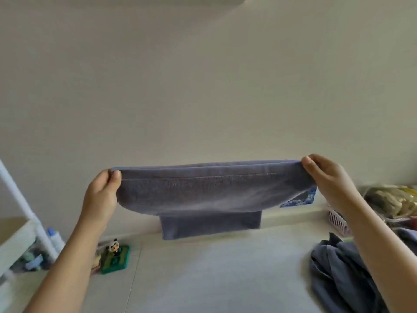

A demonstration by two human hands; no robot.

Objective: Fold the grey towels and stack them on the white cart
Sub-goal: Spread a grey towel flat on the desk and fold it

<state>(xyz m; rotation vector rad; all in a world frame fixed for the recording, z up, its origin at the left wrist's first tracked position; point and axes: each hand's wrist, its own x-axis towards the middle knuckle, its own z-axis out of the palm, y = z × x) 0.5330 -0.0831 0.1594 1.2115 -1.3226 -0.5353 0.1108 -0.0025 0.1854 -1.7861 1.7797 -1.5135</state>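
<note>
Both arms up and extended forward, forearms bare, rising from the bottom corners and angling slightly inward. Left hand (101,195) raised at about mid-frame height, thumb toward the camera, pinching the left top corner of the grey towel (209,188) between thumb and fingers. Right hand (327,177) a bit higher, thumb on the near side, fingers curled behind, pinching the right top corner. Hands well apart, wrists roughly straight, holding the top edge taut between them.
</note>
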